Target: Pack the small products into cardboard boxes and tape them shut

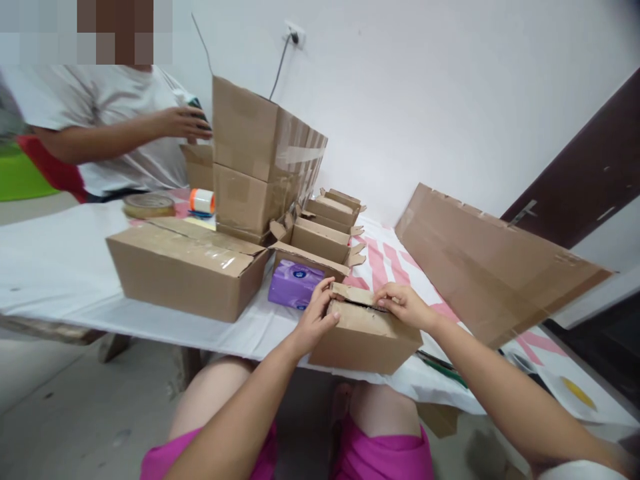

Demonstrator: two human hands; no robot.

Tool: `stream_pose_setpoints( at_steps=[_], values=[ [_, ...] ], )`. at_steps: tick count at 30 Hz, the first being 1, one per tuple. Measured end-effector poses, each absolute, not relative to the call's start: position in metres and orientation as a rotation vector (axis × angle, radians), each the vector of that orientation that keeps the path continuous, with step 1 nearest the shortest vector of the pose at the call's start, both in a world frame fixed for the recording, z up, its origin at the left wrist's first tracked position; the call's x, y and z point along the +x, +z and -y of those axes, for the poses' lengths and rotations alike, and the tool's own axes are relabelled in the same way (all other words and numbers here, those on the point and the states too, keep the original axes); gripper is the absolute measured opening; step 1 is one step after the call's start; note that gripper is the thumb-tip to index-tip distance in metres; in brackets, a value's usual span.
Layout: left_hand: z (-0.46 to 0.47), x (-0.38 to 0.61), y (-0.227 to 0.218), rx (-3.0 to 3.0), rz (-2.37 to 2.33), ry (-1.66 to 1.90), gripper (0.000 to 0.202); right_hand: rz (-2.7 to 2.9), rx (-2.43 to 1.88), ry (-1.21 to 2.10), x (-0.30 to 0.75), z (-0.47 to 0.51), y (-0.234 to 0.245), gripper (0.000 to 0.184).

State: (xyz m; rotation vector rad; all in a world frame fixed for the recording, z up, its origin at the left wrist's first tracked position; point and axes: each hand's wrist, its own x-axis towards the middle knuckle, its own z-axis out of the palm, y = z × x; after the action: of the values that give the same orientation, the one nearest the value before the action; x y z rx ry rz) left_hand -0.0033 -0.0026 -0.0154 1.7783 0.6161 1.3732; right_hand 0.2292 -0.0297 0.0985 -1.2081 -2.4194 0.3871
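Both left hand [314, 320] and right hand [406, 305] clamp a small cardboard box [367, 343] at the near edge of the bench [55, 267].

The small cardboard box [365, 340] is plain brown corrugated board, low and oblong. It sits flat at the near edge of the white-covered tabletop [60, 267], with its front corner jutting slightly over the edge. The lid is folded down almost shut, leaving a dark slit along the top, and a notched flap edge sticks up behind.
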Motion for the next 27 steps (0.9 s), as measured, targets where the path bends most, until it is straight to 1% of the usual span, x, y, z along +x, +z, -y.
stream_pose_setpoints(
  at_steps=[6, 11, 18, 27],
  values=[
    [0.001, -0.004, -0.017, 1.798, -0.614, 1.356, 0.053, 2.429, -1.286, 0.279, 0.217, 0.016, 0.093, 0.014],
    [-0.004, -0.001, -0.023, 1.790, -0.606, 1.365, 0.055, 2.405, -1.452, 0.108, 0.206, 0.010, 0.089, 0.013],
    [-0.005, -0.001, -0.024, 1.811, -0.590, 1.377, 0.053, 2.357, -1.584, -0.086, 0.200, 0.006, 0.084, 0.008],
    [-0.003, -0.001, -0.023, 1.776, -0.578, 1.380, 0.047, 2.235, -1.789, -0.073, 0.194, 0.000, 0.087, 0.008]
  ],
)
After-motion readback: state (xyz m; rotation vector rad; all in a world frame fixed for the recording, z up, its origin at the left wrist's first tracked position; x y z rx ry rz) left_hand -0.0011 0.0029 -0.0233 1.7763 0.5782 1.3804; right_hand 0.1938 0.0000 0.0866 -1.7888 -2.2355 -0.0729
